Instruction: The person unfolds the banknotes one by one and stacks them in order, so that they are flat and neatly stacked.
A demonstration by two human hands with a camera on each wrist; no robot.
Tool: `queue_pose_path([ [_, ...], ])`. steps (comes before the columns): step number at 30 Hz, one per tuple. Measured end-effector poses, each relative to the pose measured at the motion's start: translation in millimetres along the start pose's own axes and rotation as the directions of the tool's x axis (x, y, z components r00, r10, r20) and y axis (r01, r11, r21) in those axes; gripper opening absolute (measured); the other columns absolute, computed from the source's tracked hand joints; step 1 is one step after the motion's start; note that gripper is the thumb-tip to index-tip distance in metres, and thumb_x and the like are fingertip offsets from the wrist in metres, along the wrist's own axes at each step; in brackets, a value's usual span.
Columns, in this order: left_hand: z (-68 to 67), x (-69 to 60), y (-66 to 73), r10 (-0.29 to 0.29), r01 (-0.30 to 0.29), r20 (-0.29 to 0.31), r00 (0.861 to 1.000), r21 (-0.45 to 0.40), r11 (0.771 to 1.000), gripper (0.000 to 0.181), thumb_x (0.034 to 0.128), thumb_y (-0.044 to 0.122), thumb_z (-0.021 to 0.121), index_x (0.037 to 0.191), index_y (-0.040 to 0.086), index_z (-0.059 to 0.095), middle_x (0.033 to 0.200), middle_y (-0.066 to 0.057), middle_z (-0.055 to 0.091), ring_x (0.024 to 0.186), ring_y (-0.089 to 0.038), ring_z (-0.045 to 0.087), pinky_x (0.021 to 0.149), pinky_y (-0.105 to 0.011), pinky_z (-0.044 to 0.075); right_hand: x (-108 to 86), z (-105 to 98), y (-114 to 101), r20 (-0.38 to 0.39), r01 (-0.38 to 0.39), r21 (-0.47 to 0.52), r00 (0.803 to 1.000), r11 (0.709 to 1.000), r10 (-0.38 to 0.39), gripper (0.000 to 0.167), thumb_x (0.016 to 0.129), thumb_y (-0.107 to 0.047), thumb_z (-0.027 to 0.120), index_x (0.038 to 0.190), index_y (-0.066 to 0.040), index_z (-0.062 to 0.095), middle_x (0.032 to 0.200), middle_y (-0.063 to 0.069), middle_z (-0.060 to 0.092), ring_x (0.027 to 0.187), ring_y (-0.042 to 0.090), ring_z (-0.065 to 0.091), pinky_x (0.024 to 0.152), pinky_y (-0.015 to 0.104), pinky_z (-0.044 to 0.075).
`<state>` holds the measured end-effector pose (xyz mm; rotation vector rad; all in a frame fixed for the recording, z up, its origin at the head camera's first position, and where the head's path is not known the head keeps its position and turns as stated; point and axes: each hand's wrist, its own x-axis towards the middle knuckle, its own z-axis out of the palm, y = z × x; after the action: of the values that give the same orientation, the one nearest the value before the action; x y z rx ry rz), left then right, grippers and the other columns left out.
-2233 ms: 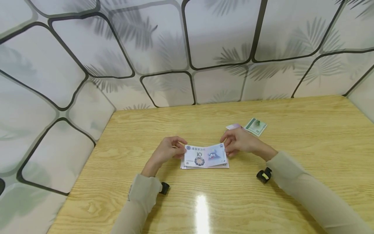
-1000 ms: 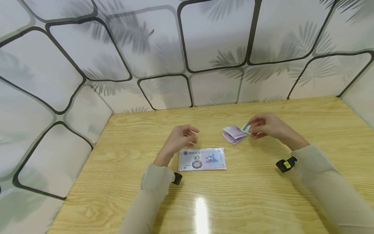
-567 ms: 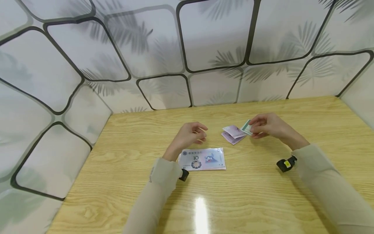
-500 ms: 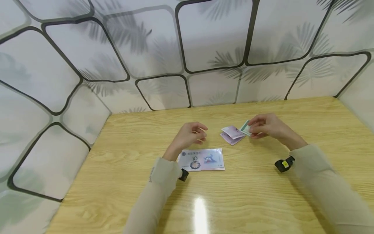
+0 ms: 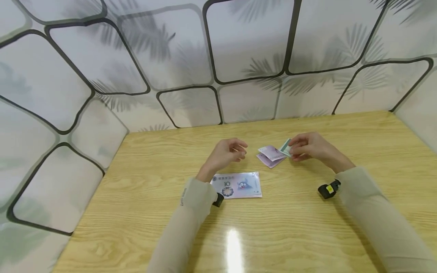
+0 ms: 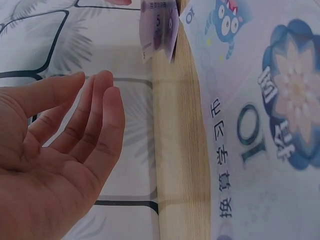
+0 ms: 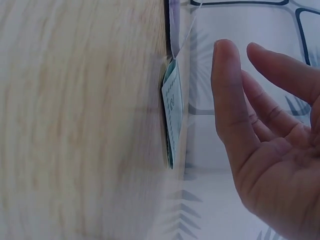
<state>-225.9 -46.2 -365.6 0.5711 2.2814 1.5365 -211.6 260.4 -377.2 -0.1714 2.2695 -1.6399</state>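
Note:
A pile of play banknotes [image 5: 244, 185], with a 10 note on top, lies flat on the table. My left hand [image 5: 225, 152] hovers just beyond it with loosely bent fingers, holding nothing. In the left wrist view, its thumb and fingertips nearly meet with no note between them. Right of this hand stands a folded purple banknote [image 5: 271, 154], marked 5 in the left wrist view. A small folded green banknote [image 5: 285, 148] touches or nearly touches its right side. My right hand [image 5: 308, 146] is at the green note; the right wrist view shows thumb and finger apart, with the note [image 7: 173, 112] outside them.
The wooden table [image 5: 290, 220] runs back to a patterned wall covering [image 5: 252, 100] that also rises on the left. Small black wrist devices [image 5: 328, 189] sit under both cuffs. A bright light reflection lies on the table's front part.
Both hands have let go of the 10 note, which now lies on the pile. My right hand has moved right to the green note. My left hand has drifted right toward the purple note.

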Motion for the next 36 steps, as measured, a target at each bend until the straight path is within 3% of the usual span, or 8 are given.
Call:
queue_pose_path([
  [10, 7.6, 10.0, 4.2, 0.006, -0.006, -0.008, 1.0, 0.035, 0.999, 0.028, 0.0967, -0.006, 0.062, 0.125, -0.009, 0.063, 0.109, -0.02, 0.068, 0.098, -0.036, 0.068, 0.084, -0.034, 0.06, 1.1, 0, 2, 0.031, -0.021, 0.008, 0.999, 1.0, 0.02, 0.039, 0.097, 0.004, 0.062, 0.128, 0.023, 0.046, 0.091, 0.012, 0.07, 0.078, 0.018, 0.071, 0.073, 0.034, 0.062],
  [19, 13.5, 17.9, 4.3, 0.003, -0.002, -0.007, 1.0, 0.059, 0.998, 0.029, 0.0943, -0.009, 0.062, 0.124, -0.01, 0.063, 0.115, -0.026, 0.066, 0.098, -0.035, 0.067, 0.08, -0.028, 0.059, 1.5, 1, 4, 0.044, -0.021, -0.022, 0.999, 1.0, 0.022, 0.041, 0.096, 0.001, 0.064, 0.127, 0.022, 0.047, 0.093, 0.013, 0.068, 0.079, 0.016, 0.069, 0.075, 0.033, 0.062],
  [28, 20.7, 26.0, 4.4, -0.01, 0.013, -0.019, 1.0, 0.146, 0.989, 0.028, 0.0943, -0.008, 0.064, 0.123, -0.006, 0.066, 0.12, -0.021, 0.066, 0.101, -0.029, 0.065, 0.079, -0.025, 0.058, 1.0, 2, 6, 0.061, -0.024, -0.001, 0.998, 1.0, 0.024, 0.041, 0.096, 0.001, 0.063, 0.127, 0.021, 0.047, 0.094, 0.013, 0.068, 0.08, 0.016, 0.069, 0.074, 0.032, 0.062],
  [36, 27.8, 35.9, 1.7, 0.0, -0.003, 0.016, 1.0, 0.205, 0.979, 0.029, 0.0942, -0.009, 0.063, 0.123, -0.004, 0.066, 0.123, -0.016, 0.066, 0.105, -0.029, 0.065, 0.083, -0.025, 0.057, 2.5, 2, 7, 0.071, -0.03, 0.012, 0.997, 0.999, 0.029, 0.041, 0.097, -0.001, 0.064, 0.127, 0.021, 0.047, 0.095, 0.014, 0.069, 0.081, 0.017, 0.069, 0.074, 0.032, 0.062],
])
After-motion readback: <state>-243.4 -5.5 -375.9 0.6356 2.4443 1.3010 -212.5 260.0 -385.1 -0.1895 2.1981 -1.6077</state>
